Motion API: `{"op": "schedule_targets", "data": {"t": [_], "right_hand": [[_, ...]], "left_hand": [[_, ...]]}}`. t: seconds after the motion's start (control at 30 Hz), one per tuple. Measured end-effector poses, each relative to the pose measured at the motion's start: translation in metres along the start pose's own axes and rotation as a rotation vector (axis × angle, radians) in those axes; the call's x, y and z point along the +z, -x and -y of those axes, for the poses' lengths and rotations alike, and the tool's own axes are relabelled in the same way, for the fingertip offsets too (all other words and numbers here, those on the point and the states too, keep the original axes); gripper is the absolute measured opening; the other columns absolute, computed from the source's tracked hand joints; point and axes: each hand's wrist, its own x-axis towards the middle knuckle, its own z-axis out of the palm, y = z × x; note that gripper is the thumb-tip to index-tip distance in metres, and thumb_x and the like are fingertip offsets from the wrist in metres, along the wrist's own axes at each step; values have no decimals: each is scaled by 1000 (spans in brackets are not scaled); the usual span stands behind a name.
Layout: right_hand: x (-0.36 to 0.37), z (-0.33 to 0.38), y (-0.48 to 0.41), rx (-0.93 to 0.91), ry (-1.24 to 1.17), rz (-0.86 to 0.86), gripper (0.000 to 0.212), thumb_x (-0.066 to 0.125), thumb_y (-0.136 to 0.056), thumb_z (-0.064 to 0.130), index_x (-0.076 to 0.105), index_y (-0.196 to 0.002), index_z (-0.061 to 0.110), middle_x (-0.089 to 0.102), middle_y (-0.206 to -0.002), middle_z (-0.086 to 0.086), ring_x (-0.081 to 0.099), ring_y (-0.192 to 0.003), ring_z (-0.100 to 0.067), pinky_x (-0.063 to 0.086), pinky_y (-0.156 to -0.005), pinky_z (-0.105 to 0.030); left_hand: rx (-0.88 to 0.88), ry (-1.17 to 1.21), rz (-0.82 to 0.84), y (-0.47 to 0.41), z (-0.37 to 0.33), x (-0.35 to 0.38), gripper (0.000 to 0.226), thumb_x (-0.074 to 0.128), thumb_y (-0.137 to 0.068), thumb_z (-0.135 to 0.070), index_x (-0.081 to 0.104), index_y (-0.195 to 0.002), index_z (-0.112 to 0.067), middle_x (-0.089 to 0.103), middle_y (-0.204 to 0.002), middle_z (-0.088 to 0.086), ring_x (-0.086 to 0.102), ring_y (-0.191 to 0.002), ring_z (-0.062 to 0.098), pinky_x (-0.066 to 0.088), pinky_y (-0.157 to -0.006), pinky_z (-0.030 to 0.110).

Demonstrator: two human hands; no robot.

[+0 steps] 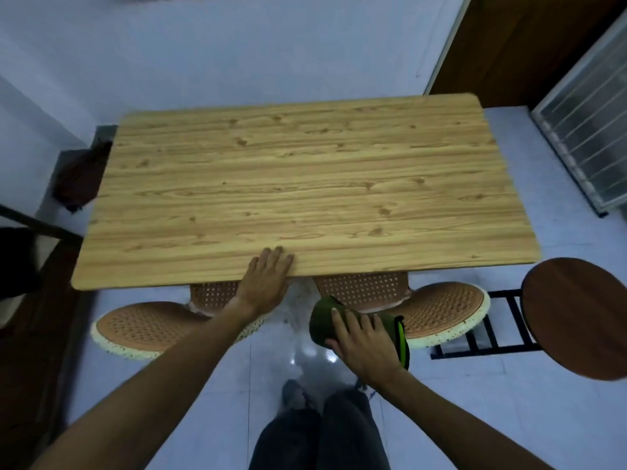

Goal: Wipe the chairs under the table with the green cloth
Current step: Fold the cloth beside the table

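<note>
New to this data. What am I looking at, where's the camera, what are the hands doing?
There is no robot here, just a person with a wide-angle camera worn on the head, looking forward and down. That is why both forearms and the person's legs enter from the bottom edge.

The left hand rests flat on the near edge of the wooden table, which looks bare. The right hand presses a green cloth onto the right woven chair, tucked partly under the table. A matching left woven chair sits beside it. A round dark wooden stool stands at the far right.
</note>
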Motion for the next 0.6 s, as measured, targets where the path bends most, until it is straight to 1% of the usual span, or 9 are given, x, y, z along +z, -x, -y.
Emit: {"op": "schedule_targets", "data": {"t": [0.1,0.2,0.23,0.3,0.37,0.43,0.5,0.57,0.6], "right_hand": [[-4,13,-17,19,11,64,60,40,-97,51,54,-129,2,66,-108,-25,65,-80,-43,54,-71,-53],[-8,31,-37,63,37,170,51,53,-94,41,62,-120,-2,68,-99,-29,66,-70,-48,55,-63,-55],[-7,38,-46,96,38,210,48,56,-93,37,63,-120,-3,68,-100,-30,66,-71,-51,54,-64,-58],[-4,50,-63,150,35,274,46,52,-94,25,55,-128,-7,63,-112,-36,65,-83,-55,53,-73,-62],[-1,56,-74,159,38,297,45,45,-95,16,47,-133,-10,59,-117,-37,64,-92,-49,51,-79,-60],[-3,55,-73,149,-4,238,40,46,-97,19,50,-129,-4,64,-112,-29,66,-89,-43,54,-76,-53],[-5,44,-57,84,-81,115,38,46,-99,31,52,-128,6,65,-116,-20,66,-91,-40,55,-74,-49],[-6,22,-28,10,-150,-32,39,43,-100,39,57,-126,14,67,-120,-12,67,-99,-35,56,-78,-45],[-5,7,-9,-4,-170,-94,40,43,-99,41,61,-125,16,68,-122,-9,67,-103,-31,55,-83,-44]], "left_hand": [[-3,-51,68,-16,14,7,61,55,-92,-29,33,-145,-11,31,-152,24,30,-136,46,32,-108,59],[-25,-83,130,-28,17,21,64,48,-95,-35,21,-150,-14,20,-157,21,21,-140,46,28,-110,58],[-38,-73,147,-31,18,27,66,45,-96,-38,17,-151,-15,15,-159,20,17,-142,46,26,-111,58],[-63,-34,167,-31,19,37,69,40,-97,-43,10,-153,-17,6,-161,18,8,-145,46,23,-112,58],[-75,-2,170,-31,19,40,70,35,-98,-47,4,-154,-20,-1,-162,16,1,-146,44,20,-114,57],[-87,21,177,-31,18,40,70,32,-98,-51,1,-154,-20,-4,-163,15,-2,-147,43,18,-115,57],[-107,53,186,-31,16,40,72,29,-98,-55,0,-154,-21,-6,-163,14,-5,-147,42,16,-115,57],[-126,103,200,-32,15,38,73,27,-96,-59,0,-154,-23,-8,-163,12,-8,-147,41,13,-116,56],[-132,129,209,-33,15,37,74,27,-96,-60,1,-154,-24,-8,-163,11,-8,-147,40,12,-117,56]]}}
